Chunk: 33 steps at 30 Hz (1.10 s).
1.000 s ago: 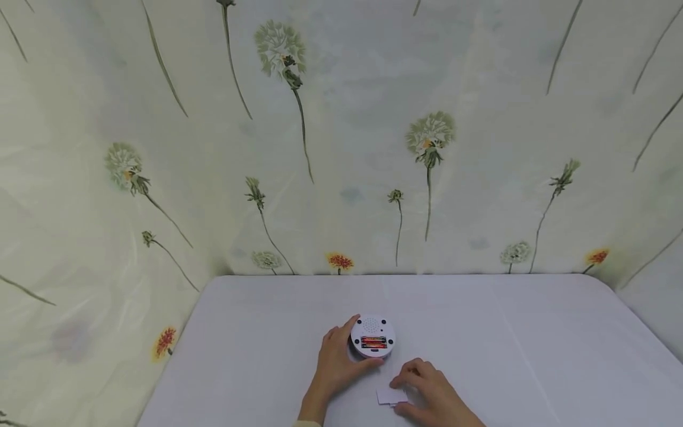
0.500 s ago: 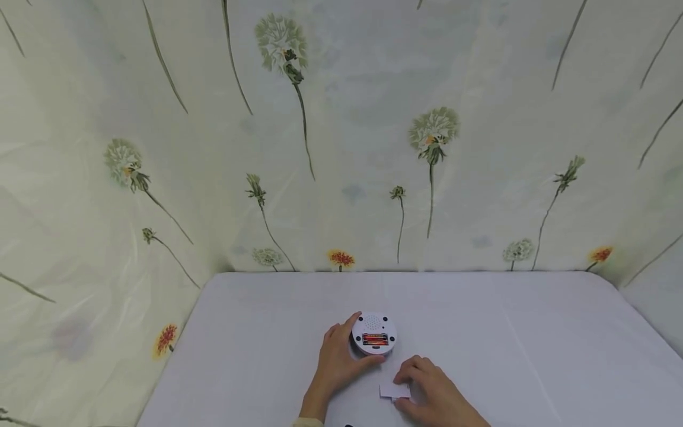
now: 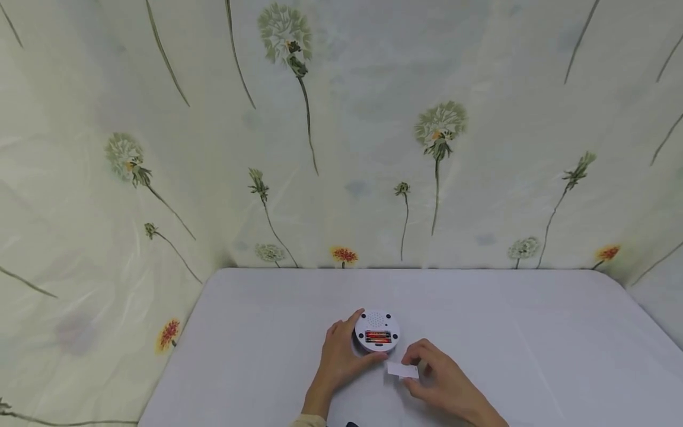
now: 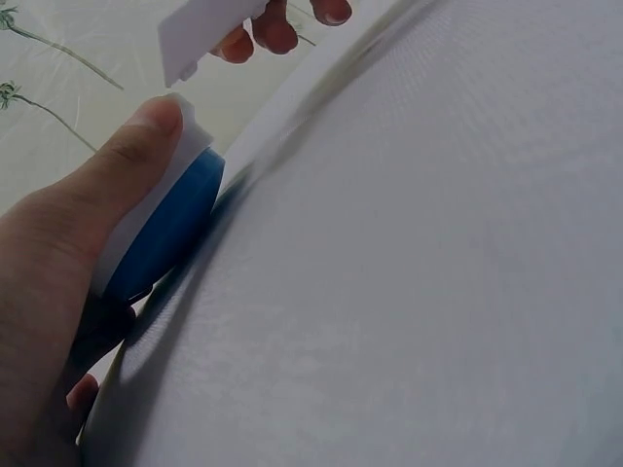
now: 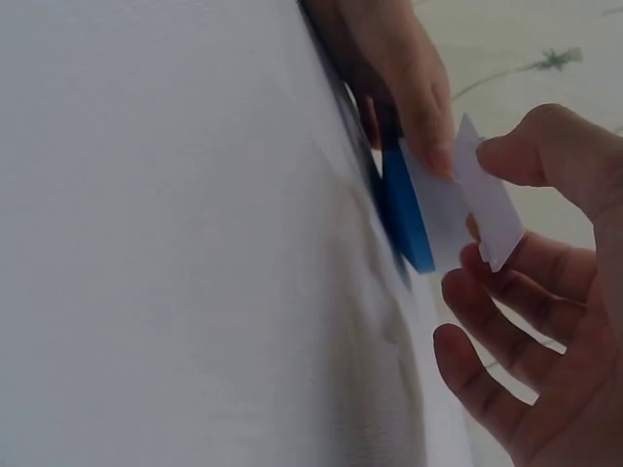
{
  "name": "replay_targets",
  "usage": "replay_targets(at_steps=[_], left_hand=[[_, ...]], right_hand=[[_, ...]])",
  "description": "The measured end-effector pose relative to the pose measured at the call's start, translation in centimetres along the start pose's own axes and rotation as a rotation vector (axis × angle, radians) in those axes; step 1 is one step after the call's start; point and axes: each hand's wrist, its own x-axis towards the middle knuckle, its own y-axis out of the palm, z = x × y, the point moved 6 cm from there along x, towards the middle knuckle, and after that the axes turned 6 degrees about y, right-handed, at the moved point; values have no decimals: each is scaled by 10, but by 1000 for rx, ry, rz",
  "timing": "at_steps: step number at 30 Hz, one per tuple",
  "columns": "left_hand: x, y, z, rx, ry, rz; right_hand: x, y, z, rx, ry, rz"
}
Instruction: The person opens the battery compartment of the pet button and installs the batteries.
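Floral-print backdrop, white-covered table. Left hand: fingers and thumb wrapped round the edge of a round white-and-blue device, on the table, battery side up, red batteries seated. Right hand: fingers pinching a flat white cover, raised off the table, near the device's lower edge.

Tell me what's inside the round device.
Red batteries, apparently two, lie side by side in the round device, exposed from above. What is under them is hidden, and the rest of the inside is closed off from view.
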Motion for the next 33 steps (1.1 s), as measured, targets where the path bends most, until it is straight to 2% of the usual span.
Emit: replay_targets(at_steps=[9,15,18,25,33], left_hand=[[-3,-1,-4,10,8,6],[-2,-2,-5,26,5,11],[-1,-2,-5,40,13,9],[1,-4,-6,57,78,-31],[0,-8,-8,36,96,-41]], right_hand=[[11,0,2,66,1,-15],[17,0,-1,71,40,-32],[21,-1,0,63,41,-45],[31,0,2,13,56,-44],[40,5,2,-50,10,-81]])
